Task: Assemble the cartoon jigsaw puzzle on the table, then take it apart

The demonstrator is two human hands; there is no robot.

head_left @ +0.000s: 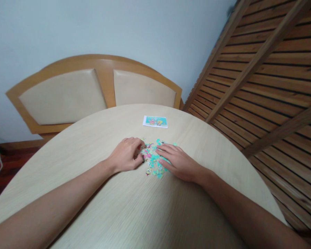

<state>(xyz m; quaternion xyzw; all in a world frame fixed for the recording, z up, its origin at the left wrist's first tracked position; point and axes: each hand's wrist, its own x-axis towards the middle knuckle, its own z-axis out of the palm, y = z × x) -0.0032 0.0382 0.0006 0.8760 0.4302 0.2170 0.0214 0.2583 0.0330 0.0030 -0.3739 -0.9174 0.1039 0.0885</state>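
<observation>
A loose heap of small jigsaw puzzle pieces [153, 159], mostly turquoise with some pink and yellow, lies near the middle of the round table [114, 207]. At the heap's left edge rests my left hand [128, 154], its fingers curled and the thumb apart from them. I see nothing held in it. My right hand [178, 160] lies palm down over the right side of the pieces, fingers stretched out and spread, covering part of the heap. Beyond both hands is a small picture card or leaflet [156, 121] with cartoon figures on turquoise.
A wooden headboard-like panel with cream padding [64, 97] stands behind the table against a pale wall [114, 27]. Slatted wood [269, 79] slopes along the right side. At the far left, a white cable [0, 164] hangs near the reddish floor.
</observation>
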